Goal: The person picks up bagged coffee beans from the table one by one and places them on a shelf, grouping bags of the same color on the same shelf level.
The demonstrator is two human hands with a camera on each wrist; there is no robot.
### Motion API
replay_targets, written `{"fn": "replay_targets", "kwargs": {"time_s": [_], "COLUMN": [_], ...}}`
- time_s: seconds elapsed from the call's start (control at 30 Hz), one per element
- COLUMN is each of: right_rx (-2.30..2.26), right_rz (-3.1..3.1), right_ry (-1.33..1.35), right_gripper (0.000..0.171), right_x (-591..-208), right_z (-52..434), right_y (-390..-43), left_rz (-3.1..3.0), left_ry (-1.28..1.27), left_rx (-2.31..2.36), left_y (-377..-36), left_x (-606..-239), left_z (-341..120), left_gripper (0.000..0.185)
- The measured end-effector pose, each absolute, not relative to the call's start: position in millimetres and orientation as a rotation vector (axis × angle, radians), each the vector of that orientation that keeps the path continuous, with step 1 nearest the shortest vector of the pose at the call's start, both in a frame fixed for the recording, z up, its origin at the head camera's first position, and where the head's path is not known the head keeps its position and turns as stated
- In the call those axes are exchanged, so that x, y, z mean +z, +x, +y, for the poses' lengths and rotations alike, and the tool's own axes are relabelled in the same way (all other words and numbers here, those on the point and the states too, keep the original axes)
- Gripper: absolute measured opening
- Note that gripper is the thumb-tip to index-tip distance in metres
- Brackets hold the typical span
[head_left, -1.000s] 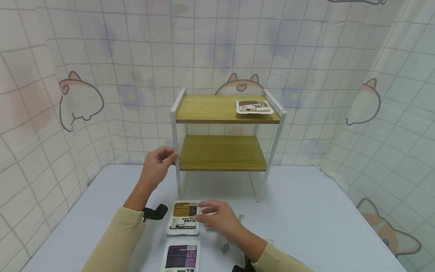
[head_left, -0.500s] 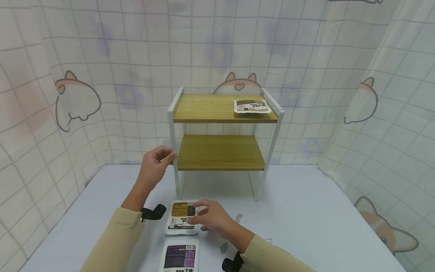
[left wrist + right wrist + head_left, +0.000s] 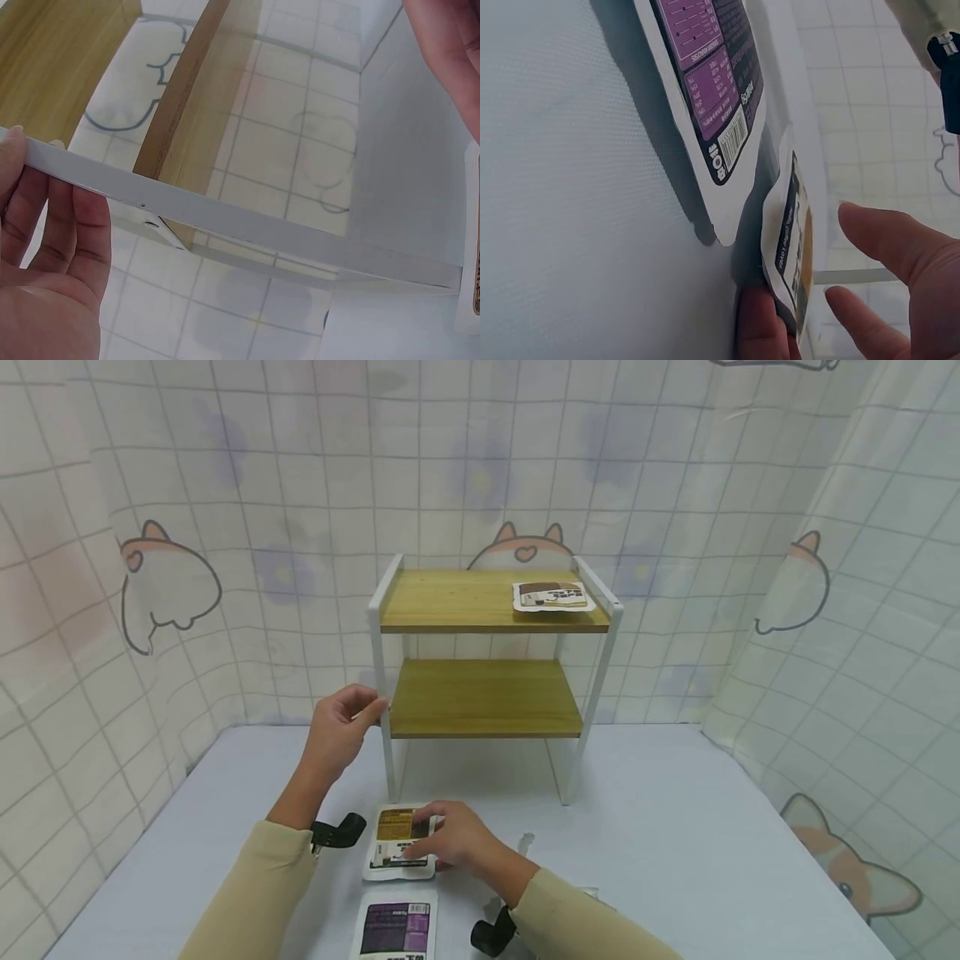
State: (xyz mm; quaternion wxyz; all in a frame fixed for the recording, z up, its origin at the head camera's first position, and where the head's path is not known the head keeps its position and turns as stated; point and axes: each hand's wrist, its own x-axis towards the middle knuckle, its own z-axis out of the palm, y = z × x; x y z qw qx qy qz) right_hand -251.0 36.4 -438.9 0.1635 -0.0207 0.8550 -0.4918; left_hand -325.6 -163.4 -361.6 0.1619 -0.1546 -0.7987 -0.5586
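Observation:
My left hand (image 3: 339, 735) grips the white front-left post (image 3: 225, 214) of a two-tier shelf (image 3: 487, 697), thumb on one side and fingers on the other. My right hand (image 3: 461, 843) reaches over the right part of a flat white pouch (image 3: 392, 828) with a yellow-brown label, lying on the table before the shelf. In the right wrist view, some fingers (image 3: 757, 319) are at the pouch's edge, low against the table, while the thumb (image 3: 874, 229) stands apart from it. A second pouch (image 3: 396, 929), labelled purple, lies nearer me.
Another pouch (image 3: 553, 597) lies on the right of the top wooden board (image 3: 450, 597), its front edge near the board's front. Small grey patches (image 3: 526, 842) show on the white table (image 3: 660, 843). Grid-patterned curtains (image 3: 315, 485) surround it.
My right hand has moved left over the yellow-brown pouch, covering more of its right side. The left hand has stayed on the shelf post. The view has shifted slightly.

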Motion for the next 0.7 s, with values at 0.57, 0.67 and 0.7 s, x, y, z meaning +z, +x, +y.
{"fn": "replay_targets", "kwargs": {"time_s": [0.57,0.67,0.7], "right_rx": [-1.361,-1.351,-1.346], "right_rz": [2.526,2.538,2.542], "right_ry": [-0.109,-0.106,-0.102], "right_gripper": [0.050,0.048,0.048], "right_x": [-448.1,-447.7,-447.7], "right_z": [34.4,33.2,32.6], "right_y": [-255.1,-255.2,-255.3], "left_rz": [-2.256,-2.245,-2.241], "left_ry": [-0.442,-0.450,-0.453], "left_rx": [-1.600,-1.608,-1.610], "left_y": [-325.6,-325.3,-325.3], "left_x": [-361.8,-361.4,-361.3], "left_z": [-161.8,-161.7,-161.6], "left_gripper": [0.031,0.031,0.031]}}
